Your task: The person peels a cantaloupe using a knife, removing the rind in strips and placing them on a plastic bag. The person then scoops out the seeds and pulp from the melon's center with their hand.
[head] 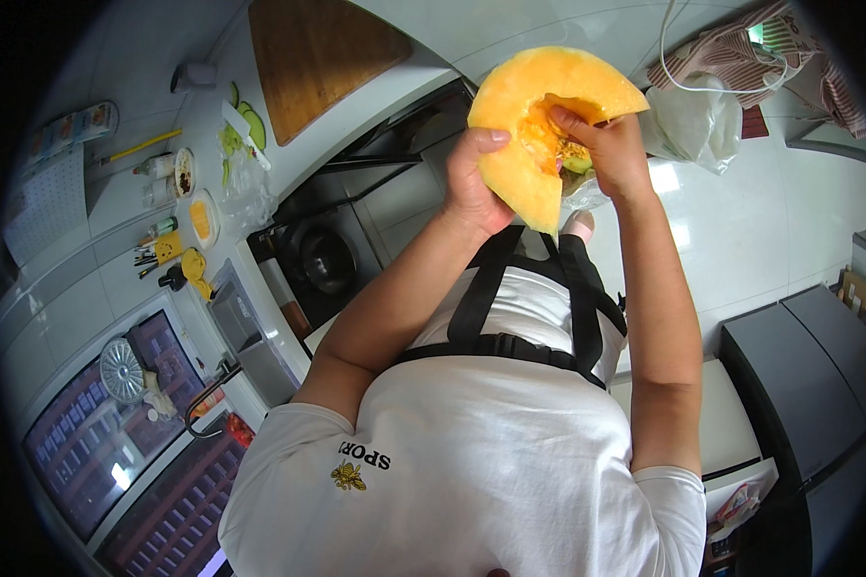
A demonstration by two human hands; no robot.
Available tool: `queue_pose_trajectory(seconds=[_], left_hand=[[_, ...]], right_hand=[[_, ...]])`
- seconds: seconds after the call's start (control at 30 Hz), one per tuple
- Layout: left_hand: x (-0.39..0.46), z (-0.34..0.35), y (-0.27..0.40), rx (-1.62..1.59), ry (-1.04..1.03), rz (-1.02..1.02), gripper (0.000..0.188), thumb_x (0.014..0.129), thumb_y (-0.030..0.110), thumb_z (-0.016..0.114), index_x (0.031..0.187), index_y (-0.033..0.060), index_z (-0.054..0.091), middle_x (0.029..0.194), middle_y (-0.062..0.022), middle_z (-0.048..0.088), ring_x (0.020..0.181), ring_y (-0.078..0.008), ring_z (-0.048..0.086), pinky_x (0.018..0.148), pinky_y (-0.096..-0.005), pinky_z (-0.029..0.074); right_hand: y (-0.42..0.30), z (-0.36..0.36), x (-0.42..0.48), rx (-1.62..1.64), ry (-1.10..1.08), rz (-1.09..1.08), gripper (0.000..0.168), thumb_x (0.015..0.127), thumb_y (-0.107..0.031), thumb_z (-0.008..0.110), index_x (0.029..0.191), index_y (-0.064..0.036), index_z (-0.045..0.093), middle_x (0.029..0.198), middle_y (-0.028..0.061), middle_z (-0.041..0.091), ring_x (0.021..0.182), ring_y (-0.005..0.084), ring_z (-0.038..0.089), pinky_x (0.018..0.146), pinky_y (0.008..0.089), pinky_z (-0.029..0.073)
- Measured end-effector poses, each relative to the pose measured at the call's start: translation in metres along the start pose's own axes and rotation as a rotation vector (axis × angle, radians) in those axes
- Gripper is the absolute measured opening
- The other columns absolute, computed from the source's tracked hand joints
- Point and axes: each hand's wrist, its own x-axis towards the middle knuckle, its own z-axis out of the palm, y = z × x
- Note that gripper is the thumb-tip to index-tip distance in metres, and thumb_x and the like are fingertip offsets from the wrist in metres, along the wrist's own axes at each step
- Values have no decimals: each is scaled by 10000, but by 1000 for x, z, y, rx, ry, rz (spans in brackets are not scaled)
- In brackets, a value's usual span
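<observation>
A large curved piece of pumpkin (523, 86) with orange flesh is held up in front of me. My left hand (476, 177) grips its left side, the thumb lying on the cut face. At the open hollow on the right is my right hand (613, 148), its thumb pressed into the stringy pulp (538, 133). The other fingers of that hand are mostly hidden, so I cannot tell how much pulp they hold. Below the hollow, seeds and green peel (577, 164) show beside a clear plastic bag (584, 195).
To the left runs a counter with a wooden board (317, 58), a white-handled knife or peeler (245, 133), green peelings (254, 126) and a plate of yellow food (200, 220). A sink (238, 310) and a dark wok (328, 260) lie nearer. A white plastic bag (696, 126) hangs at right.
</observation>
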Motion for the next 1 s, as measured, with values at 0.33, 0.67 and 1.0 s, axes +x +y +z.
queue_pose_trajectory(seconds=[0.33,0.67,1.0], left_hand=[[4,-10,2,-16,-32,-11,709,708,362,602,1323,38,463,1243,-165,559,1101,-318,579,864,-489,534],[5,-7,6,-35,-37,-5,716,689,363,604,1320,53,472,1242,-166,558,1094,-326,576,844,-520,526],[5,-4,4,-19,-9,2,705,693,363,607,1315,58,478,1241,-158,562,1102,-312,577,853,-506,526]], right_hand=[[-22,-6,-1,100,-147,278,432,835,-67,751,1225,-11,574,1152,86,641,1087,200,613,876,339,525],[-5,-5,2,44,-93,247,434,847,-113,732,1225,20,564,1176,123,631,1028,230,646,865,344,552],[-18,8,-4,68,49,256,398,825,-37,673,1208,5,574,1140,119,644,1012,233,649,868,364,548]])
